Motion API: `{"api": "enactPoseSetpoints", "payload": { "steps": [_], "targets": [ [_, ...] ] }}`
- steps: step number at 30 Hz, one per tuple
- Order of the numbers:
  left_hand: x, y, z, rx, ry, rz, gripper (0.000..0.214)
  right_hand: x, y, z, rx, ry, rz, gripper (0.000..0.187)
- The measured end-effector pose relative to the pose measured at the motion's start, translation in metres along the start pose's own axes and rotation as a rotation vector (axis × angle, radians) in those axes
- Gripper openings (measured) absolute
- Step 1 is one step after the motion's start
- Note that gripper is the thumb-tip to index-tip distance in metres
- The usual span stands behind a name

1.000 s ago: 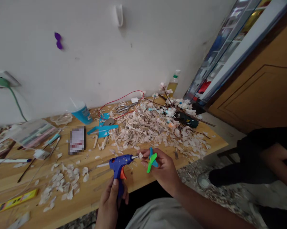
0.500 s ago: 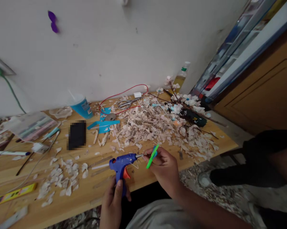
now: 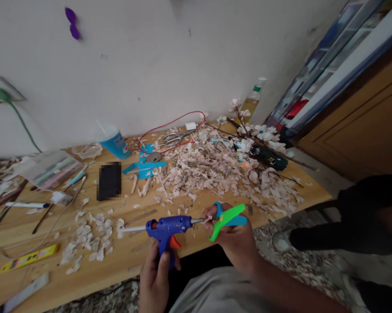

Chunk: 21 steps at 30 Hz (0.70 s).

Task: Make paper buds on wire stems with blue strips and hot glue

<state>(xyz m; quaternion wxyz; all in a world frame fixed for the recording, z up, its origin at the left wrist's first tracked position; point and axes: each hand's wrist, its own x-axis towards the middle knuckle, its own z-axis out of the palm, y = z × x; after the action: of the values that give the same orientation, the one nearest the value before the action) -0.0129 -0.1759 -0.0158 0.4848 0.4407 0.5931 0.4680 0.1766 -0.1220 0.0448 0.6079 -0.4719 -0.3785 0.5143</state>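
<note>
My left hand (image 3: 156, 274) is wrapped round the handle of a blue hot glue gun (image 3: 170, 228). Its orange trigger (image 3: 175, 243) faces right, and a glue stick (image 3: 133, 229) sticks out of the back. My right hand (image 3: 236, 243) is closed, with green-and-blue scissors (image 3: 226, 219) lying across its fingers, their loops to the left. A small pale piece (image 3: 210, 218) shows at its fingertips, right by the gun's metal nozzle (image 3: 199, 220). Whether the nozzle touches that piece I cannot tell.
A heap of pale petals (image 3: 199, 169) covers the table's middle. Behind it are blossom branches (image 3: 261, 134), a bottle (image 3: 250, 102) and metal scissors (image 3: 174, 138). Leftward are a blue cup (image 3: 115, 145), a pixelated dark object (image 3: 109, 181) and loose petals (image 3: 88, 234). A person's dark-clothed leg (image 3: 323, 237) is at right.
The scissors in my right hand have turned, so their loops and blades now show spread. The glue gun has tipped slightly toward level. The whole view has shifted a little.
</note>
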Motion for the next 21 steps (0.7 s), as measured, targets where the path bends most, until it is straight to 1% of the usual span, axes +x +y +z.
{"api": "enactPoseSetpoints", "payload": {
  "steps": [4,6,9,11,13,14,16,17,18,19,20,21],
  "targets": [
    [-0.001,-0.006,0.002,-0.216,-0.133,-0.1,0.041,-0.005,-0.013,-0.006,-0.052,-0.011,-0.017,0.021],
    [-0.001,-0.004,0.003,-0.303,-0.201,-0.165,0.042,-0.007,-0.016,-0.009,-0.107,0.019,-0.032,0.022],
    [-0.002,0.002,0.005,-0.357,-0.284,-0.267,0.045,-0.007,-0.013,-0.012,-0.192,0.066,-0.05,0.024],
    [-0.007,0.008,0.005,-0.42,-0.309,-0.366,0.046,-0.002,-0.007,-0.014,-0.219,0.101,-0.052,0.025],
    [-0.013,0.014,0.004,-0.589,-0.338,-0.497,0.048,0.007,-0.002,-0.019,-0.223,0.154,-0.039,0.027],
    [-0.015,0.017,0.003,-0.697,-0.351,-0.556,0.048,0.012,-0.002,-0.025,-0.223,0.187,-0.03,0.028],
    [-0.017,0.023,-0.001,-0.876,-0.356,-0.618,0.046,0.014,-0.009,-0.05,-0.254,0.218,-0.003,0.029],
    [-0.015,0.026,-0.004,-0.922,-0.347,-0.622,0.043,0.01,-0.016,-0.068,-0.304,0.2,0.015,0.028],
    [-0.013,0.029,-0.007,-0.936,-0.336,-0.615,0.039,0.001,-0.024,-0.09,-0.398,0.117,0.045,0.022],
    [-0.009,0.032,-0.01,-0.932,-0.328,-0.606,0.037,-0.012,-0.033,-0.115,-0.533,-0.046,0.114,0.014],
    [-0.005,0.033,-0.012,-0.919,-0.331,-0.602,0.036,-0.027,-0.04,-0.142,-0.682,-0.254,0.219,0.005],
    [-0.001,0.034,-0.015,-0.901,-0.337,-0.605,0.036,-0.043,-0.045,-0.167,-0.825,-0.391,0.31,0.006]
  ]
}}
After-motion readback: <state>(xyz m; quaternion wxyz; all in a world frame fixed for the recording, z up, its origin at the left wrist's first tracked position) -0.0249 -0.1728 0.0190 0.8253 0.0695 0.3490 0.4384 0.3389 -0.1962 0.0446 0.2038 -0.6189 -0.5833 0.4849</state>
